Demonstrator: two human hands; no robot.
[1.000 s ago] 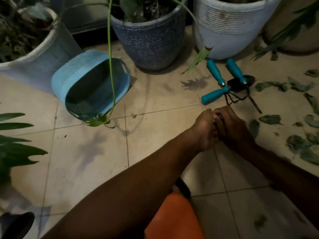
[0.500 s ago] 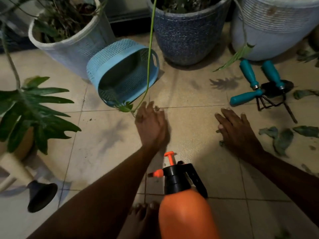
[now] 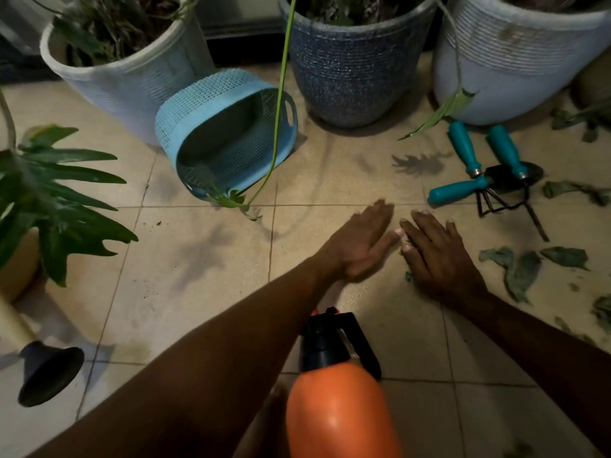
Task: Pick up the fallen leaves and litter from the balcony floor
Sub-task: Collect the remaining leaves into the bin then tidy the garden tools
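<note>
on the floor, left hand and right hand are spread flat, each grip open and empty. a leaf scrap peeks from under the right palm; more leaves lie just right. better to rake them together, then scoop toward the basket.

Both hands are seen spread flat over the tiled floor, the left hand and right hand almost touching at the fingertips. Fallen leaves are scattered to the right of the right hand. Teal-handled garden tools are laid beyond it. A blue basket is tipped on its side beyond the left hand, and an orange spray bottle is stood behind both.
</note>
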